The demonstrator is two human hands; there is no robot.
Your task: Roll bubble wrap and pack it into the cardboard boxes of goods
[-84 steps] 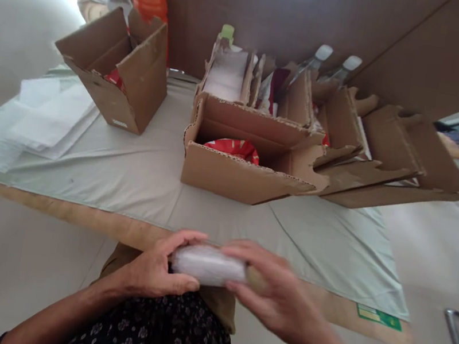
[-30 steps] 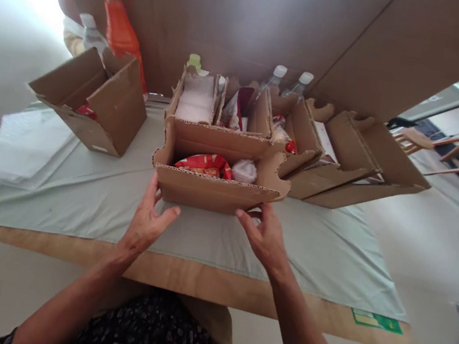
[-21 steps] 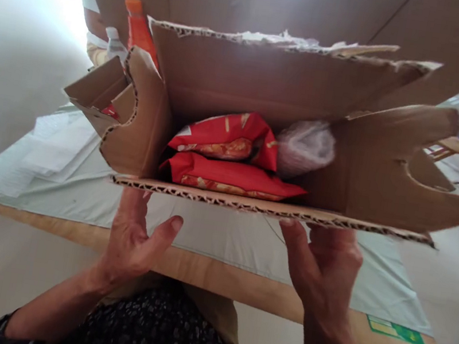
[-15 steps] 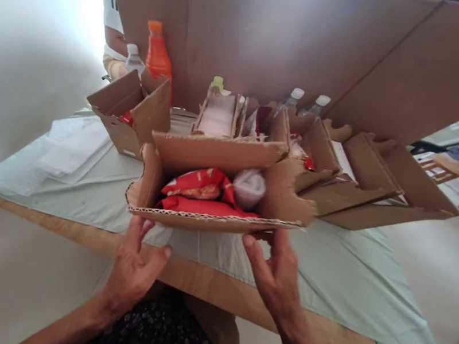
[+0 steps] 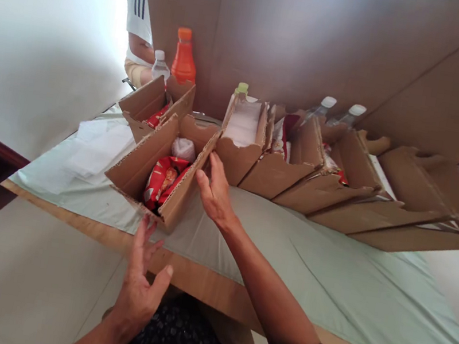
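An open cardboard box (image 5: 140, 165) stands turned at an angle near the table's front left edge. Inside it lie red snack packets (image 5: 161, 179) and a white wrapped bundle (image 5: 183, 149). My right hand (image 5: 214, 190) presses against the box's right side wall, fingers stretched along the flap. My left hand (image 5: 140, 288) hovers below the table edge near the box's front corner, fingers spread, holding nothing.
A row of open cardboard boxes (image 5: 320, 177) with packets and bottles runs along the back. Another box (image 5: 148, 105) sits at the far left beside an orange bottle (image 5: 183, 63). A person in a white shirt (image 5: 139, 3) is behind it. White sheets (image 5: 94, 145) lie on the pale tablecloth (image 5: 327, 269).
The wrapped bundle I held went into the box. I lifted the box, set it down, and it has now swung left; my left hand has come off it.
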